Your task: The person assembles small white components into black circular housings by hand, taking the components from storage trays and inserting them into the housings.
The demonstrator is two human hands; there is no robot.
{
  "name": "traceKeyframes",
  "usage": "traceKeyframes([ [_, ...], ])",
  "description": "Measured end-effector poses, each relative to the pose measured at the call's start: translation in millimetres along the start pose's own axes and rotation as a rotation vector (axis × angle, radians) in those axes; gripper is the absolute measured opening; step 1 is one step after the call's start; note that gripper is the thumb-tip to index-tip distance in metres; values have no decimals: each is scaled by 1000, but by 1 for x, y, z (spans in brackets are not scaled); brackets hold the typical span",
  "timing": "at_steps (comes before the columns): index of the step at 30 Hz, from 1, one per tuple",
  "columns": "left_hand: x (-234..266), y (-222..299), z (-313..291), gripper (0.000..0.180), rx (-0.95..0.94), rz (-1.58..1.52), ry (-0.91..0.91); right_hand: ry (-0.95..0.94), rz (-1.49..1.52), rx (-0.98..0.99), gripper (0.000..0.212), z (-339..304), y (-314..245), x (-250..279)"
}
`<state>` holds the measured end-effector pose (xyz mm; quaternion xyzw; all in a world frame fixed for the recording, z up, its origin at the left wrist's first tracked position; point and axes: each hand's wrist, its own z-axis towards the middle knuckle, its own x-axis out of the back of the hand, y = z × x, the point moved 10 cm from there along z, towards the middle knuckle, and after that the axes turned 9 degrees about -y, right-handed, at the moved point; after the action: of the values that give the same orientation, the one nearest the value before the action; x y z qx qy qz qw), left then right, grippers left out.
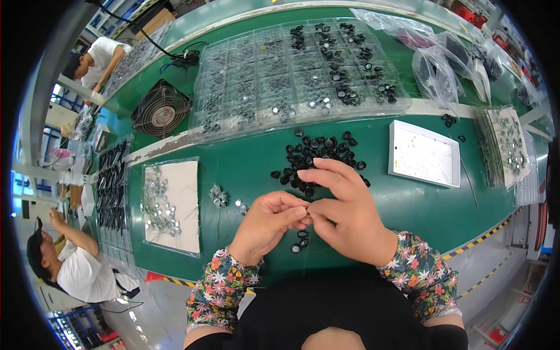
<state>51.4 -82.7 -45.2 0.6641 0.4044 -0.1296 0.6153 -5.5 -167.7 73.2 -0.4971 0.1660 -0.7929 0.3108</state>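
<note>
1. A green work table [402, 204] carries clear compartment trays [291, 76].
2. A pile of black ring parts [321, 154] lies just beyond both hands.
3. The left hand [265, 224] and right hand [344, 213] meet, fingertips pinched together on a tiny part [307, 213], too small to tell its orientation.

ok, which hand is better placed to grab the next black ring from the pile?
Probably the right hand: its fingers already stretch over the pile of black rings. The left hand sits nearer the body, pinching a small part.
</note>
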Motion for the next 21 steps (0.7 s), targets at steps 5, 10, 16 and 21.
traceKeyframes([
  [5, 0, 3, 0, 11, -9, 43, 19, 24, 101, -64, 8, 0, 9, 2],
  [10, -1, 6, 0, 12, -36, 31, 20, 55, 75, -65, 8, -1, 7, 3],
  [16, 1, 15, -4, 15, -101, 222, 103, 39, 128, -114, 9, -3, 15, -2],
  [21, -4, 25, -7, 16, -189, 298, 136, 114, -13, -21, 9, -2, 1, 0],
])
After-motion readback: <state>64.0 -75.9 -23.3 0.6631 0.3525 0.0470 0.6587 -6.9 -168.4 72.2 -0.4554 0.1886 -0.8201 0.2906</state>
